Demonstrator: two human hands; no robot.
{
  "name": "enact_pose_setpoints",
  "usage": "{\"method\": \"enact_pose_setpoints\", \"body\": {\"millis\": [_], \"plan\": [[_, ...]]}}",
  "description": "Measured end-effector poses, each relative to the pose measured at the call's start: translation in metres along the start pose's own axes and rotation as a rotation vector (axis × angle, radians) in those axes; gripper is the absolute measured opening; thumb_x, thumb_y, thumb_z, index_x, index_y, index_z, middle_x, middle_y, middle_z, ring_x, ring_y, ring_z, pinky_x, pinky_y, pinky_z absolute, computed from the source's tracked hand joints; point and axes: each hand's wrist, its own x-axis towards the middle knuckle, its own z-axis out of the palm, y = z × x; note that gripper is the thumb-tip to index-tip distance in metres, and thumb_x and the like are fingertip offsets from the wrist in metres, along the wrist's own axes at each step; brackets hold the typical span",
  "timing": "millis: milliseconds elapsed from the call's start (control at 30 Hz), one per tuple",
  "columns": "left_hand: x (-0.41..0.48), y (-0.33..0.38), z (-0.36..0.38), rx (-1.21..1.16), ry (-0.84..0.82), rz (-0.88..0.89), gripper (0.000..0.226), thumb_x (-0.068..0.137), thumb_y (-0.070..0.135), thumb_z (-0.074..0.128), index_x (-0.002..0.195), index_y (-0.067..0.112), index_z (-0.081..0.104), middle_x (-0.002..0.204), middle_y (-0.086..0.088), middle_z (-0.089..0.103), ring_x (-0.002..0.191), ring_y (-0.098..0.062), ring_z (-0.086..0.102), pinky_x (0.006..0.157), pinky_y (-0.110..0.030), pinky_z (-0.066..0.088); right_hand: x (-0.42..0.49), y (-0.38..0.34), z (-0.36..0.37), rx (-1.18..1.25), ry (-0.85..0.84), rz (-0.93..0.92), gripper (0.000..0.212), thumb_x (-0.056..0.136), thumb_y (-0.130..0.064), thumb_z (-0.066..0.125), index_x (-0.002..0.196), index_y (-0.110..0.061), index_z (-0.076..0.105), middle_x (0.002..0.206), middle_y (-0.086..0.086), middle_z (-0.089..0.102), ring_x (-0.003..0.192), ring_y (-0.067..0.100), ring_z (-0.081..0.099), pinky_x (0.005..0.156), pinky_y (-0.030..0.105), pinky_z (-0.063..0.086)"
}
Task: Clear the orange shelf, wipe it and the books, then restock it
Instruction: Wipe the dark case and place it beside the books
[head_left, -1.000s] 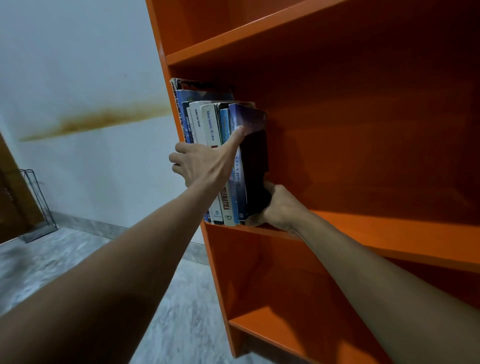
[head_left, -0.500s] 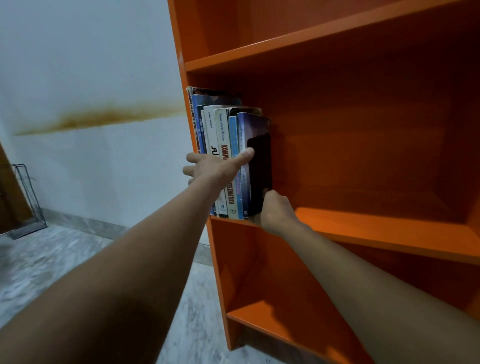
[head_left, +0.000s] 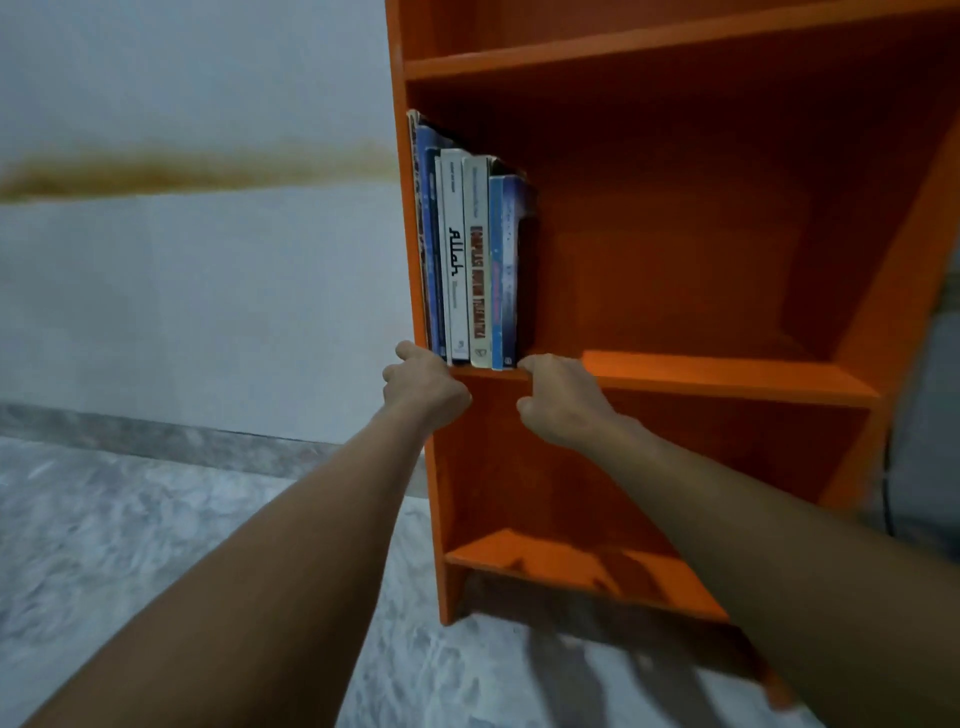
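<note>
Fingers (head_left: 411, 354) curled narrow, holding nothing, on both left hand (head_left: 426, 389) and right hand (head_left: 563, 400), knuckles at the front lip of the smooth, painted orange shelf (head_left: 727, 376). At 12 o'clock just above the two hands, one upright row of books (head_left: 470, 260), roughly eight slim glossy spines, count unsure, packed against the shelf's left side. Out at 9 o'clock a pale wall (head_left: 208, 286) with a rusty smear, at 6 o'clock a mottled grey floor (head_left: 130, 545).
</note>
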Motion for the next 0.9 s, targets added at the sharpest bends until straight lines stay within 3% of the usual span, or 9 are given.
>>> {"method": "enact_pose_setpoints", "body": {"millis": [133,233,367,467,600,700,767,833,900], "plan": [[-0.034,-0.043,0.033,0.057,-0.159,-0.028,0.068,0.09,0.02,0.064,0.143,0.01,0.023,0.137,-0.02,0.047,0.121,-0.038,0.053,0.1,-0.048,0.049,-0.06,0.015,0.017,-0.157,-0.082,0.108,0.04,0.09,-0.01,0.059,0.13,-0.01,0.053,0.132,0.01,0.055,0.12,0.028,0.052,0.096,0.038,0.049],[-0.079,-0.074,0.07,0.095,-0.302,-0.047,0.065,0.088,0.02,0.065,0.139,0.001,0.03,0.136,-0.021,0.05,0.124,-0.039,0.052,0.101,-0.042,0.047,-0.112,0.039,0.022,-0.302,-0.209,0.182,0.04,0.087,-0.013,0.059,0.126,-0.009,0.055,0.13,0.013,0.057,0.12,0.033,0.053,0.097,0.047,0.049],[-0.139,-0.107,0.13,0.167,-0.576,0.031,0.071,0.075,0.028,0.065,0.134,-0.009,0.048,0.125,-0.024,0.059,0.113,-0.04,0.06,0.089,-0.044,0.053,-0.176,0.076,0.014,-0.487,-0.346,0.268,0.04,0.081,-0.019,0.057,0.12,-0.009,0.057,0.122,0.016,0.059,0.11,0.038,0.055,0.089,0.051,0.051],[-0.173,-0.12,0.152,0.202,-0.699,0.025,0.063,0.087,0.021,0.06,0.141,-0.004,0.04,0.126,-0.022,0.058,0.111,-0.037,0.06,0.082,-0.042,0.054,-0.211,0.097,0.006,-0.568,-0.435,0.347,0.027,0.085,-0.022,0.058,0.109,-0.011,0.057,0.112,0.015,0.061,0.097,0.034,0.059,0.082,0.049,0.054],[-0.192,-0.117,0.159,0.296,-0.74,0.093,0.046,0.098,0.018,0.05,0.14,0.002,0.045,0.125,-0.018,0.059,0.105,-0.032,0.061,0.076,-0.037,0.051,-0.237,0.108,0.006,-0.568,-0.507,0.411,0.011,0.088,-0.02,0.057,0.09,-0.01,0.059,0.092,0.014,0.062,0.076,0.029,0.059,0.067,0.04,0.055],[-0.199,-0.121,0.168,0.373,-0.709,0.132,0.038,0.097,0.014,0.046,0.13,-0.004,0.054,0.124,-0.021,0.061,0.111,-0.035,0.061,0.088,-0.041,0.053,-0.254,0.111,0.031,-0.498,-0.544,0.479,0.019,0.088,-0.015,0.054,0.071,-0.013,0.047,0.083,0.01,0.056,0.065,0.023,0.05,0.06,0.033,0.045],[-0.208,-0.127,0.175,0.455,-0.705,0.186,0.024,0.095,0.011,0.046,0.106,-0.005,0.061,0.112,-0.022,0.064,0.108,-0.036,0.063,0.083,-0.04,0.054,-0.27,0.116,0.063,-0.41,-0.589,0.512,0.007,0.086,-0.017,0.055,0.083,-0.011,0.053,0.091,0.008,0.058,0.075,0.023,0.055,0.067,0.033,0.049],[-0.217,-0.137,0.183,0.566,-0.741,0.216,0.015,0.093,0.007,0.046,0.081,-0.001,0.053,0.092,-0.019,0.062,0.097,-0.035,0.064,0.07,-0.037,0.05,-0.29,0.126,0.097,-0.337,-0.643,0.499,0.028,0.087,-0.021,0.058,0.112,-0.009,0.055,0.112,0.008,0.059,0.096,0.028,0.059,0.081,0.036,0.052],[-0.222,-0.154,0.194,0.646,-0.798,0.217,0.017,0.092,0.006,0.046,0.075,0.002,0.049,0.08,-0.016,0.057,0.084,-0.032,0.061,0.065,-0.033,0.046,-0.312,0.131,0.125,-0.293,-0.705,0.495,0.034,0.087,-0.018,0.059,0.12,-0.01,0.054,0.114,0.01,0.06,0.098,0.028,0.059,0.078,0.034,0.051]]}}
